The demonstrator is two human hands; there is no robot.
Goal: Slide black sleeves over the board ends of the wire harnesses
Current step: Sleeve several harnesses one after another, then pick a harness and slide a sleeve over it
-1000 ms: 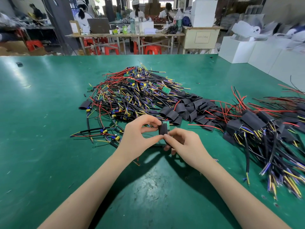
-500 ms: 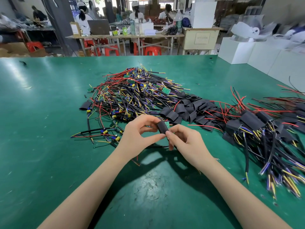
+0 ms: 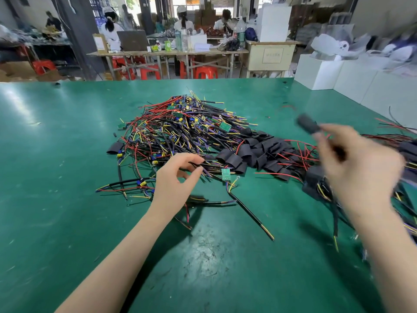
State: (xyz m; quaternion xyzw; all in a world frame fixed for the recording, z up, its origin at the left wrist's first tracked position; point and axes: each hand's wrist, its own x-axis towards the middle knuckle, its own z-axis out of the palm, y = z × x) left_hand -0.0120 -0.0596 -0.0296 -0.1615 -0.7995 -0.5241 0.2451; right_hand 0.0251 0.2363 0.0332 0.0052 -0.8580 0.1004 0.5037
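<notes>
Fingers [image 3: 325, 136] of the blurred right hand [image 3: 361, 168] clamp a sleeved harness [image 3: 306, 124]; left hand [image 3: 173, 184] fingers apart beside the pile's edge [image 3: 180, 136].

A single wide-angle head view looks forward and down from above the person's arms onto a green table [image 3: 67, 199]. The fingers [image 3: 194, 175] sit near, mid-frame; a workshop stretches far beyond them.

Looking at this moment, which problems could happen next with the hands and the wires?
The right hand carries a sleeved harness toward the right pile; its trailing wires may snag there. The left hand reaches into the tangled unsleeved pile, so pulling one harness may drag others along.
</notes>
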